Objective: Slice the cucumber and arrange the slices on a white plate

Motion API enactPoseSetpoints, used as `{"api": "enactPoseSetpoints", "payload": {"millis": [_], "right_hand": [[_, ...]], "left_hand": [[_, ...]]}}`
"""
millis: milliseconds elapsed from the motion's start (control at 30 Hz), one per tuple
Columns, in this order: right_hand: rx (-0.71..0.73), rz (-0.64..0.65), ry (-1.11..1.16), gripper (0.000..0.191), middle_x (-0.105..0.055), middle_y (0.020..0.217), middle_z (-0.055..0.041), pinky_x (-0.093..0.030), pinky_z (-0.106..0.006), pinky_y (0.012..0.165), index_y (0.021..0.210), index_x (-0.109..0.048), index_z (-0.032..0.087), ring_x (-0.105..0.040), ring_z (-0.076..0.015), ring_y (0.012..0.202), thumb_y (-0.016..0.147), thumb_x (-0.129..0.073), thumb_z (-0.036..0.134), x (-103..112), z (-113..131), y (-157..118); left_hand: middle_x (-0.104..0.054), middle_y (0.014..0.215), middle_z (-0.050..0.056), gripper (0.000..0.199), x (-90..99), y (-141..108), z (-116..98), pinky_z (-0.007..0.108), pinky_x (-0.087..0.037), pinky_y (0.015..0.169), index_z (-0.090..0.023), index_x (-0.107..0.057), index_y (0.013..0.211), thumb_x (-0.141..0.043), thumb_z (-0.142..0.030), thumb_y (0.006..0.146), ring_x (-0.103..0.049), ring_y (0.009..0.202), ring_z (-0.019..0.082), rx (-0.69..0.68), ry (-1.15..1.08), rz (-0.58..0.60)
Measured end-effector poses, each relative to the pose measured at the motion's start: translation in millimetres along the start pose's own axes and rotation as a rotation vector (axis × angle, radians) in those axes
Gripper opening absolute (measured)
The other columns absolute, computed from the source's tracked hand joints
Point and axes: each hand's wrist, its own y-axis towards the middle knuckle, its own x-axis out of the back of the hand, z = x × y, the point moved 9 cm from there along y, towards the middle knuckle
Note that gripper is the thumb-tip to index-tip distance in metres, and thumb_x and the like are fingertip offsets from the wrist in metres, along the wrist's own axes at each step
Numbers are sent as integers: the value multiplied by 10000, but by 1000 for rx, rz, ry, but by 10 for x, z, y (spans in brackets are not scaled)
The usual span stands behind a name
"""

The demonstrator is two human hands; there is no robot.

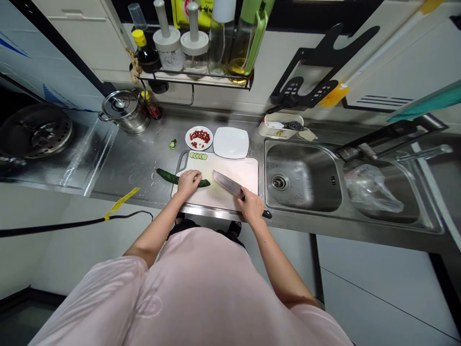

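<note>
My left hand [188, 183] is closed over a dark green cucumber [166, 176], which lies across the left side of a pale cutting board [230, 197] with one end past the board's edge. In my right hand [252, 207] is a kitchen knife [227, 184]; its blade points up and left over the board, apart from the cucumber's cut end. A short row of cucumber slices [198, 155] lies at the board's upper left. Behind the board stand a small plate [188, 140] of chopped red pieces and a white square plate [231, 142].
A cucumber end piece [173, 144] lies on the steel counter. At the left stand a lidded pot [126, 113] and a wok [32, 129]. A double sink [306, 178] adjoins the board's right side. Above hangs a rack [194, 79] of seasoning jars and bottles.
</note>
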Motion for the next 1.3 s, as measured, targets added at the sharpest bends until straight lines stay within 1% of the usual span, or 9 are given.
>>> {"api": "enactPoseSetpoints", "payload": {"millis": [167,333,400,600,733,800,967,1133,1300], "right_hand": [[2,-1,8,397,-678,973,-43,-354,-286,710,1220,-545,246,-597,-203,854,829,-526,311,-3,21,-7],[-3,21,12,398,-678,968,-44,-351,-285,710,1218,-543,246,-596,-204,862,826,-534,316,-14,22,-21],[-8,34,11,397,-677,972,-47,-351,-284,710,1216,-542,245,-594,-205,870,826,-536,318,-26,18,-23],[-4,65,12,415,-675,977,-49,-356,-280,715,1242,-516,243,-597,-202,874,837,-520,331,-48,48,-31],[-9,79,6,404,-674,972,-47,-359,-277,720,1236,-516,248,-598,-203,880,842,-513,335,-48,83,-29],[-8,88,1,387,-674,976,-48,-359,-274,721,1224,-522,251,-599,-204,883,847,-508,337,-48,102,-25],[-2,105,-4,378,-679,979,-44,-360,-269,709,1239,-508,262,-610,-202,883,870,-483,343,-25,146,-23],[-18,174,-12,381,-675,1015,-63,-366,-268,713,1285,-480,266,-619,-198,885,929,-386,368,-37,191,-50],[31,250,-14,383,-678,998,-70,-370,-268,710,1283,-478,269,-624,-201,895,966,-282,358,-64,310,-81]], "left_hand": [[-667,1024,55,283,-14,-44,-14,313,-409,921,-221,-662,1010,-471,-370,864,-578,997,185,-59,-13,48],[-658,1079,57,317,-84,-140,-13,329,-402,932,-239,-657,1067,-526,-412,834,-569,1041,202,-101,43,181],[-658,1088,54,327,-104,-196,-11,346,-391,936,-261,-645,1094,-549,-416,823,-566,1048,212,-105,85,199],[-660,1060,58,306,-114,-311,-30,390,-365,945,-262,-624,1103,-521,-405,853,-577,1002,227,-163,142,92],[-654,1034,49,295,-128,-336,-53,408,-284,1046,-260,-606,1113,-460,-388,891,-576,989,205,-237,142,5],[-649,1013,50,304,-128,-343,-65,414,-262,1064,-259,-603,1119,-436,-392,902,-573,970,201,-264,154,-45],[-627,995,76,326,-110,-349,-58,398,-333,986,-252,-612,1131,-446,-401,894,-555,942,215,-283,190,-151],[-634,1010,73,310,-140,-362,-50,350,-377,859,-256,-632,1113,-450,-387,898,-562,932,198,-323,164,-138],[-646,1031,69,285,-143,-386,-72,354,-356,857,-254,-644,1085,-454,-362,903,-560,965,194,-334,142,-166]]}}
